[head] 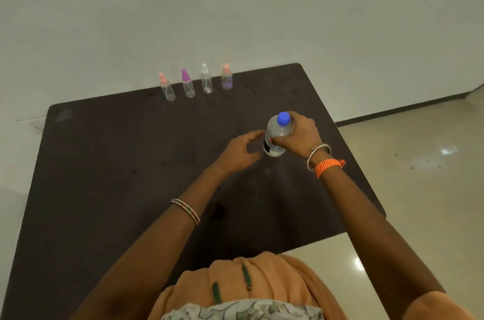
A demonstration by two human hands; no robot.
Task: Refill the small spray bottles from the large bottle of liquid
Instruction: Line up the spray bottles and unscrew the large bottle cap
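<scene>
Your right hand [301,136] grips the big bottle [277,136] from its right side, with your fingers curled round the clear body just under the blue cap [284,118]. The cap is on. The bottle stands upright on the dark table [117,175], and you can see clear liquid inside it.

Your left hand [242,148] is just to the left of the big bottle. Its fingers are loosely bent and hold nothing. The fingertips are very close to the bottle, but you cannot tell if they touch it.

Far past both hands, at the back edge of the table, four small spray bottles stand in a row. From left to right they are the pink-top bottle [167,87], the purple-top bottle [188,84], the white-top bottle [206,79] and the orange-top bottle [226,76]. All are upright and have their tops on. They are well apart from your hands.

You wear bangles on both wrists, and an orange thread band [328,166] on the right wrist.
</scene>
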